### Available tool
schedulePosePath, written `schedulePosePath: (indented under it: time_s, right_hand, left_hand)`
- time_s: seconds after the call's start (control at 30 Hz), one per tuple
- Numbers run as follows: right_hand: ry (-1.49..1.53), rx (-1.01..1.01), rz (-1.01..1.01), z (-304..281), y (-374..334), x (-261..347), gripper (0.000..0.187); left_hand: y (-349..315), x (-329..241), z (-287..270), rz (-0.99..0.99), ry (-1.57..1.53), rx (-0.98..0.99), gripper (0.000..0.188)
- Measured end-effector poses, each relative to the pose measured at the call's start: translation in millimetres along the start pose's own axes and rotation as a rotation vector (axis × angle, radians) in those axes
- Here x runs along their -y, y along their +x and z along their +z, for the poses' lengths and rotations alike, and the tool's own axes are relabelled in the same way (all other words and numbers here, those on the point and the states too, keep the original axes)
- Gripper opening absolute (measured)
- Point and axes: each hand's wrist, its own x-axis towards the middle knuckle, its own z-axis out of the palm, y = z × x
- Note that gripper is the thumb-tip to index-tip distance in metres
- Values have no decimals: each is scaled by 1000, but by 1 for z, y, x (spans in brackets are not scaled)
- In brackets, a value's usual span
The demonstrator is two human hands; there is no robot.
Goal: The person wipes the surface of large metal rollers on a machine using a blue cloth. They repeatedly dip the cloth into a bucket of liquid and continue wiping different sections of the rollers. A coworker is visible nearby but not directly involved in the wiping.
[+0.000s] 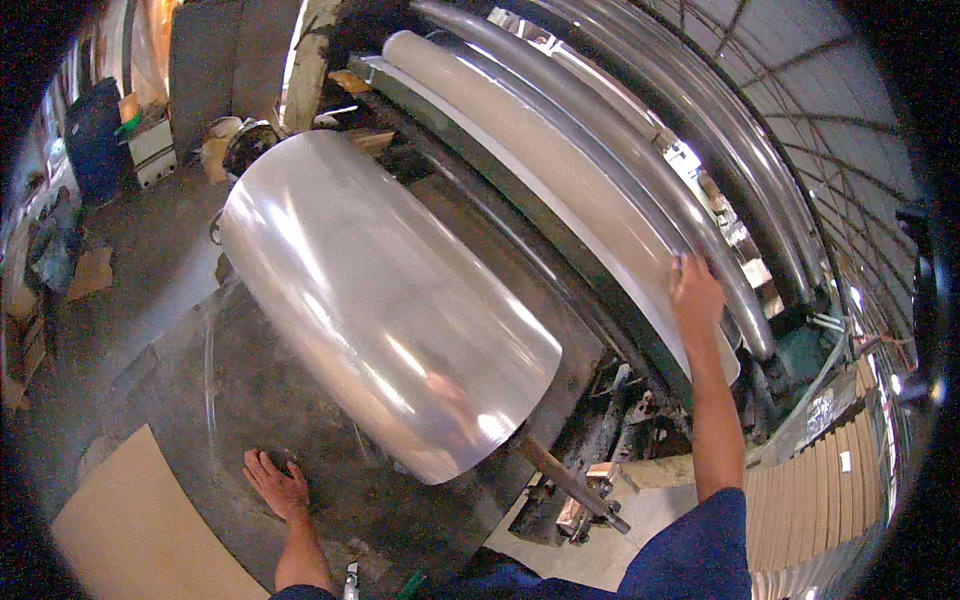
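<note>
Big silver roll (390, 310) between left hand (278, 485) and right hand (697, 293).
Left fingers loose, spread on dark worktop (250, 375); brown sheet (150, 530) to their left. Right fingers bent on long beige roller (560, 155), cannot tell whether gripping; silver roll lies left of them.

The dark worktop (250, 380) bears the left hand (277, 487) and tan sheet (150, 525).

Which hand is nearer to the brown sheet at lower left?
Left. The left hand is just right of the sheet, apart from it; the right hand is far across, beyond the silver roll, at the beige roller.
</note>
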Motion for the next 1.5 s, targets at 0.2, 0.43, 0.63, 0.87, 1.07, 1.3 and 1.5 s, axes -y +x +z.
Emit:
schedulePosePath:
  time_s: [0.2, 0.43, 0.63, 0.87, 1.07, 1.3, 1.5]
  right_hand:
    - [215, -47, -161, 27, 156, 141, 36]
    - [295, -59, -377, 36, 293, 279, 35]
    - [336, -171, -469, 50, 352, 354, 33]
    - [335, -16, -276, 37, 307, 286, 39]
    - [205, 138, -121, 12, 224, 200, 37]
    - [-56, 227, 131, -28, 18, 19, 42]
    - [-101, 132, 291, -37, -73, -61, 43]
  left_hand:
    - [4, 2, 0, -14, 19, 33, 52]
    - [7, 0, -5, -67, 13, 115, 52]
    - [14, 1, -6, -15, 2, 43, 50]
    - [7, 3, -1, -49, 38, 107, 51]
    - [6, 8, 1, 19, -8, 15, 49]
    - [4, 5, 0, 8, -25, 17, 50]
    - [4, 2, -3, 17, -19, 3, 51]
